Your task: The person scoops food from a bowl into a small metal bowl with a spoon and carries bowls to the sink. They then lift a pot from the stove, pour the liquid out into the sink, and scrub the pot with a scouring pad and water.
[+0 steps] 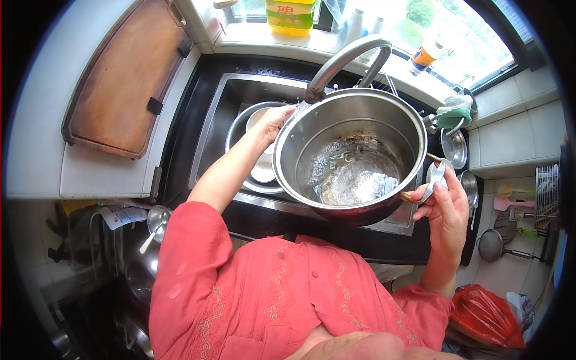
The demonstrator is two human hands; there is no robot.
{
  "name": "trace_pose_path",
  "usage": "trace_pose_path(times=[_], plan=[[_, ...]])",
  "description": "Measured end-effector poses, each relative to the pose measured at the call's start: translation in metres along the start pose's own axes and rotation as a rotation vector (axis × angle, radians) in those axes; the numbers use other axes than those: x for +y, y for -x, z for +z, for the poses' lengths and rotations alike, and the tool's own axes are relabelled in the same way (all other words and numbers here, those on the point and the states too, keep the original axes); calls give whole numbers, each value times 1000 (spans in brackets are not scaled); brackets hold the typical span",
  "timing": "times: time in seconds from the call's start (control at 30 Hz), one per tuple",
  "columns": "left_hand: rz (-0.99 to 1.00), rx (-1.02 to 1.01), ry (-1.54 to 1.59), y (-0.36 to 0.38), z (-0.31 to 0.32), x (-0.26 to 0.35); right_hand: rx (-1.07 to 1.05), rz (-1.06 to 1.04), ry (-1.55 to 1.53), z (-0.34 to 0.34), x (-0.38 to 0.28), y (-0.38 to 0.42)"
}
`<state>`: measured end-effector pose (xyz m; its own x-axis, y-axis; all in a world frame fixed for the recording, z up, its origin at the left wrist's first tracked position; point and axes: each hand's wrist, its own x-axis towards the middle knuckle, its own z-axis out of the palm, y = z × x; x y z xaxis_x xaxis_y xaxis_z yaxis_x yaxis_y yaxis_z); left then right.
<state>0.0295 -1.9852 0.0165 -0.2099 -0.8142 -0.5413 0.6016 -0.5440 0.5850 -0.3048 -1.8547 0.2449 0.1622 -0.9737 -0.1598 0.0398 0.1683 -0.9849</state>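
A large stainless steel pot (351,111) is tilted above the sink (210,129), with its open mouth towards me. Some clear water (354,180) lies in it, and brown stains mark the inner wall. My left hand (277,121) is closed at the pot's upper left side; its fingertips are partly hidden behind the rim. On the right, my right hand (447,207) grips the pot's pale loop handle (437,179), thumb over it. The curved faucet (345,57) arches over the far rim. Under my left forearm, white bowls (262,171) sit in a metal basin (231,141).
A wooden cutting board (123,78) lies on the left counter. On the windowsill stand a yellow detergent bottle (290,17) and an orange-labelled bottle (423,58). Metal bowls (454,147) rest right of the sink. A strainer (491,245) hangs at right, above a red bag (486,315).
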Motion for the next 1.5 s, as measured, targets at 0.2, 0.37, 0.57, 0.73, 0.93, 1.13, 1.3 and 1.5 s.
trace_pose_path(times=[0.2,0.37,0.57,0.73,0.93,1.13,1.3,1.5], plan=[[6,45,-4,26,-18,11,-25,71,-76,-10,16,-7],[105,240,-31,71,-40,49,-78,181,-192,-11,42,-33],[293,248,-1,154,-27,80,-126,300,-98,-2,83,-66],[403,276,1,201,-24,80,-158,349,-24,7,108,-92],[442,171,87,253,20,86,-154,384,122,24,152,-135],[573,101,59,282,56,91,-250,359,218,69,194,-178],[616,104,42,291,76,97,-336,424,158,102,197,-195],[552,86,19,282,70,100,-400,315,343,114,207,-214]])
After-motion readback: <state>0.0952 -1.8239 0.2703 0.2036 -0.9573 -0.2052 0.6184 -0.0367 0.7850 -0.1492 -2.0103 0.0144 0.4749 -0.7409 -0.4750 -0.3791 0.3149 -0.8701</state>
